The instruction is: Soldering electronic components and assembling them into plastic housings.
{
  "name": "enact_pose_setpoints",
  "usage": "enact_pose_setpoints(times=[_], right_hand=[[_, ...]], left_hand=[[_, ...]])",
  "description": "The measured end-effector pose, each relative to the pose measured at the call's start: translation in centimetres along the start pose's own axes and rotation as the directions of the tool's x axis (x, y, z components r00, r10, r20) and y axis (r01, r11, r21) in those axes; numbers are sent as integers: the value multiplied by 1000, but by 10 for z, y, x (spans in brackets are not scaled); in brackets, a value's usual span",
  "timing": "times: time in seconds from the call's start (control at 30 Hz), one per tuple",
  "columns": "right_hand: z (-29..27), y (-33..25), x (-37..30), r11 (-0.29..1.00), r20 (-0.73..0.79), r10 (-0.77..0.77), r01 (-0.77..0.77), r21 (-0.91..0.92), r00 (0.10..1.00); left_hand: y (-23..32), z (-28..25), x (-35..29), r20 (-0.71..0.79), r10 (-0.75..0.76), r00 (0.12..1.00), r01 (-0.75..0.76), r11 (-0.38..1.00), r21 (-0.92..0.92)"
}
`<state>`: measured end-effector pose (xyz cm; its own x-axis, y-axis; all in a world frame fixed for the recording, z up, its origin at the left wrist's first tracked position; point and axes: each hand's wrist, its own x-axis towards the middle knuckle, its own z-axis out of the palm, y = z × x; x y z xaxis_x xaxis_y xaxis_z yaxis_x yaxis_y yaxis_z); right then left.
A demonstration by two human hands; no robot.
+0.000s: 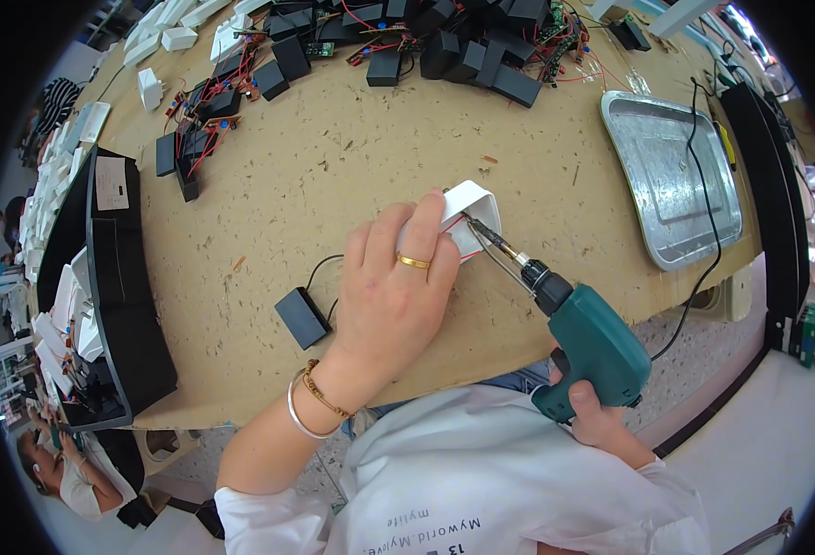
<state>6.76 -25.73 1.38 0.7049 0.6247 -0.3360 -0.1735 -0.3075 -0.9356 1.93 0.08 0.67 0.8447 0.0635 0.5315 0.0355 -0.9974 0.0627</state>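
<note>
My left hand (389,287) is closed around a white plastic housing (470,196), holding it on the table with the open end facing right. A piece of red wire shows inside the opening. In my right hand (596,414) is a green soldering gun (604,340), gripped by its handle. Its metal tip, with a thin curved feed tube alongside, reaches into the housing's open end. Whether the tip touches anything inside, I cannot tell. Left of my left wrist lies a small black box (303,317), its black wire running under my hand.
Black boxes with red wires and green circuit boards (468,60) are heaped along the far side. A metal tray (671,180) lies at the right, crossed by a black cord (706,199). A black bin (116,287) of white parts stands left. Another person (84,472) sits at far lower left.
</note>
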Motion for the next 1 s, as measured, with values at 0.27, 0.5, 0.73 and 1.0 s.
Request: enact_pose_setpoints(times=[0.27,0.5,0.73,1.0], right_hand=[[0,1,2,999,-8,-41,41,8,999],[1,-4,2,999,5,-37,37,-32,999],[1,-1,2,998,6,-22,23,-55,1000],[1,0,1,998,14,-62,62,-28,998]], left_hand=[[0,0,1,-11,-3,1000,3,1000,8],[0,2,1,-16,-15,1000,15,1000,-3],[0,2,1,-15,-18,1000,18,1000,-8],[0,1,1,-10,-20,1000,20,1000,-9]])
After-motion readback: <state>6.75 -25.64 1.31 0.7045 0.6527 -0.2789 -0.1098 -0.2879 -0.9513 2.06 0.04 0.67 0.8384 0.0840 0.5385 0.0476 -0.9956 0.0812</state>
